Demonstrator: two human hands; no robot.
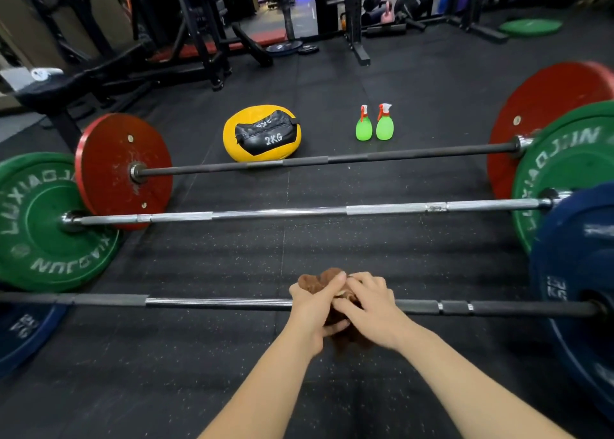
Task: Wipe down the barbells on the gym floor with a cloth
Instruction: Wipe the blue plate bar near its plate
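Three barbells lie across the black rubber floor. The nearest barbell (212,302) carries blue plates, the middle chrome barbell (299,211) green plates, and the far dark barbell (332,159) red plates. A brown cloth (319,280) is bunched over the middle of the nearest bar. My left hand (314,309) grips the cloth from the left, thumb on top. My right hand (368,304) lies over the cloth and the bar from the right, fingers curled onto the cloth. Most of the cloth is hidden under both hands.
Two green spray bottles (375,124) stand beyond the far bar. A yellow and black 2KG bag (262,132) lies to their left. Black racks and a bench (109,76) fill the back left. A green plate (530,26) lies at the far right.
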